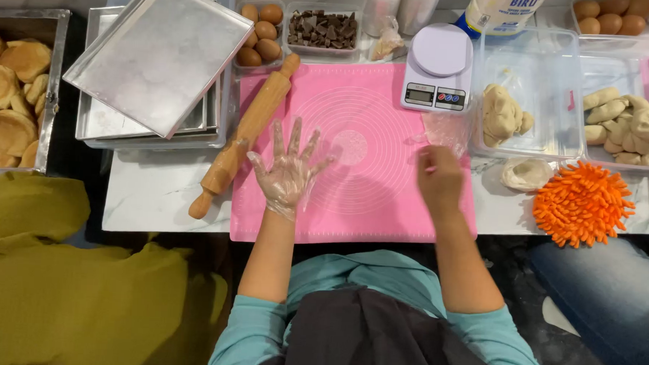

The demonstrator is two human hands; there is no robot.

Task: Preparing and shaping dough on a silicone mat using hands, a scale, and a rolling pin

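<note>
White marble-look counter [156,197] above a dark speckled floor [572,361].

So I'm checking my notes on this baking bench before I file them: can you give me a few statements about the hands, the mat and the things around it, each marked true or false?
1. The left hand wears a clear plastic glove and lies spread on the pink silicone mat. True.
2. The right hand holds the wooden rolling pin. False: the pin lies untouched at the mat's left edge; the right hand is at a crumpled clear plastic film.
3. The white digital kitchen scale carries a dough ball. False: its platform is bare.
4. The clear tub of chocolate chunks sits beside the tub of brown eggs. True.
</note>
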